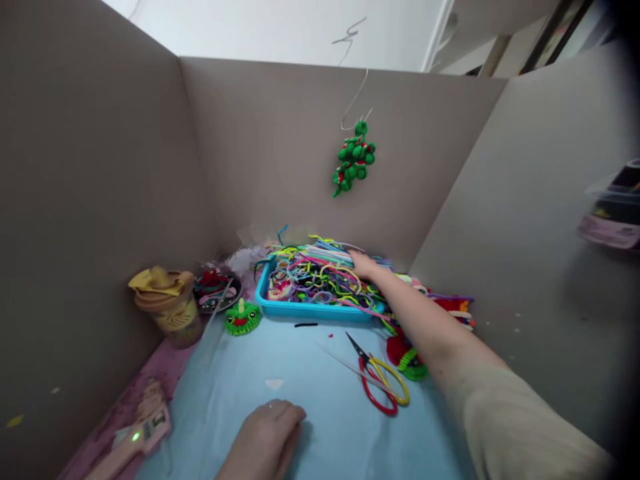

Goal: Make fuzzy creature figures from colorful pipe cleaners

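My right hand point(364, 265) reaches into the far right of a blue tray point(320, 310) heaped with colourful yarn strands point(320, 277). It touches the right end of a bundle of straight pastel strands point(327, 255); its fingertips are hidden there. On the light blue table cover, my left hand point(267, 437) rests near the front edge, fingers curled together, with no object visible in it. Scissors point(370, 360) with one red and one yellow handle lie to its right, with a thin pale stick point(350, 367) across them. A green crocheted face point(243, 319) sits left of the tray.
A brown-lidded cup point(173, 310) and a dark bowl of scraps point(217, 290) stand at left. Nearer is a pink device with a green light point(145, 433). A green crocheted cluster point(355, 157) hangs from a wire. Grey panels point(280, 153) enclose three sides. A red-green crocheted piece point(407, 359) lies at right.
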The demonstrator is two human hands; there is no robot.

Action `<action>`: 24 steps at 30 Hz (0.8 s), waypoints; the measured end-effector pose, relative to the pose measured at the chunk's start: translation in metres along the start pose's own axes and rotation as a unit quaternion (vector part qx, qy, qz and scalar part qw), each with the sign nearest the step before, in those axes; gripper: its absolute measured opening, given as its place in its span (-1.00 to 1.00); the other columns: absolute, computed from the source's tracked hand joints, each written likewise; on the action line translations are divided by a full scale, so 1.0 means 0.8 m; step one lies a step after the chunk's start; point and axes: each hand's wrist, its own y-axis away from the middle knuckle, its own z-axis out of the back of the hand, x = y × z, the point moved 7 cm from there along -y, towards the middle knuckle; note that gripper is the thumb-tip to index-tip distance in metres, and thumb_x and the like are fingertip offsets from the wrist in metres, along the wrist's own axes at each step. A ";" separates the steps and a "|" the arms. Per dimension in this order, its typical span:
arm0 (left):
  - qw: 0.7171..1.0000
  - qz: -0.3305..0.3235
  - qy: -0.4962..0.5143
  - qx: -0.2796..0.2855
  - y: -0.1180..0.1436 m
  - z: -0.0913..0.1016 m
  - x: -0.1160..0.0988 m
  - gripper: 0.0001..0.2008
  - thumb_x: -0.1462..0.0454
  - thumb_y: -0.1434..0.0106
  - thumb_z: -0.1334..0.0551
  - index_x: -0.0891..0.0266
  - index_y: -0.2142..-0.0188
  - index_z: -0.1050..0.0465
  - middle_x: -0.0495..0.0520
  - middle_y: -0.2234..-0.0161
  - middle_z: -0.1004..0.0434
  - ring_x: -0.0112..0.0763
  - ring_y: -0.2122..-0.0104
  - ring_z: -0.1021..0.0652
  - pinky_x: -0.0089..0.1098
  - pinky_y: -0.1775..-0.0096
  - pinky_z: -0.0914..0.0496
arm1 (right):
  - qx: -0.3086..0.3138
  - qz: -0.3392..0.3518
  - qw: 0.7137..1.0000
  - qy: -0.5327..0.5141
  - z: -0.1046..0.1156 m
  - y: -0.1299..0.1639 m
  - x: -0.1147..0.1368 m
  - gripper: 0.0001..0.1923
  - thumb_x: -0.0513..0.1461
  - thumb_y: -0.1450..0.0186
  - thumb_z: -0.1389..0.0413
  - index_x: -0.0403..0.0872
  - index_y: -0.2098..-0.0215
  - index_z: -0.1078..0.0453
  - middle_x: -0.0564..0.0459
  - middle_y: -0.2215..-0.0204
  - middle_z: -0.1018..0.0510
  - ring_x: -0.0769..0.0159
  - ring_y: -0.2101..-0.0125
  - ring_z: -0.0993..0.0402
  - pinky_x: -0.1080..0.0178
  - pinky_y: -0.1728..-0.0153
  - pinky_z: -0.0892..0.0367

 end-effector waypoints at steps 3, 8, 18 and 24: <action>1.000 0.007 -0.005 -0.006 0.004 -0.006 0.007 -0.80 0.34 -0.28 0.02 0.16 0.23 -0.34 0.05 0.36 -0.50 -0.34 0.35 -0.50 -0.38 0.31 -0.31 | -0.023 -0.001 0.999 -0.030 0.001 -0.004 -0.001 -0.32 -0.06 -0.05 -0.22 -0.09 -0.10 -0.22 -0.20 -0.02 -0.41 0.06 0.05 -0.38 0.18 0.10 -0.28; 1.000 0.003 -0.006 0.006 0.004 -0.007 0.006 -0.80 0.34 -0.28 0.02 0.16 0.23 -0.35 0.05 0.35 -0.50 -0.34 0.35 -0.50 -0.39 0.32 -0.31 | -0.041 0.003 0.997 -0.064 0.040 -0.017 -0.001 -0.59 -0.16 -0.06 -0.20 -0.09 0.12 -0.39 -0.05 0.22 -0.56 0.18 0.24 -0.47 0.30 0.26 -0.31; 0.999 0.015 -0.008 0.036 0.002 0.007 -0.006 -0.77 0.35 -0.30 0.04 0.19 0.21 -0.37 0.08 0.33 -0.51 -0.33 0.31 -0.51 -0.37 0.28 -0.35 | 0.040 0.069 0.991 0.106 0.103 0.001 0.020 -0.47 -0.06 0.02 -0.26 -0.08 0.11 -0.35 -0.11 0.16 -0.53 0.09 0.17 -0.45 0.20 0.20 -0.27; 0.999 0.024 -0.008 0.038 -0.001 0.009 -0.008 -0.78 0.34 -0.31 0.04 0.18 0.23 -0.37 0.07 0.34 -0.51 -0.34 0.33 -0.51 -0.37 0.30 -0.35 | -0.024 -0.015 0.965 0.259 0.167 0.025 -0.019 -0.64 -0.20 -0.13 -0.14 -0.08 0.09 -0.33 -0.24 0.14 -0.51 -0.02 0.13 -0.42 0.00 0.11 -0.18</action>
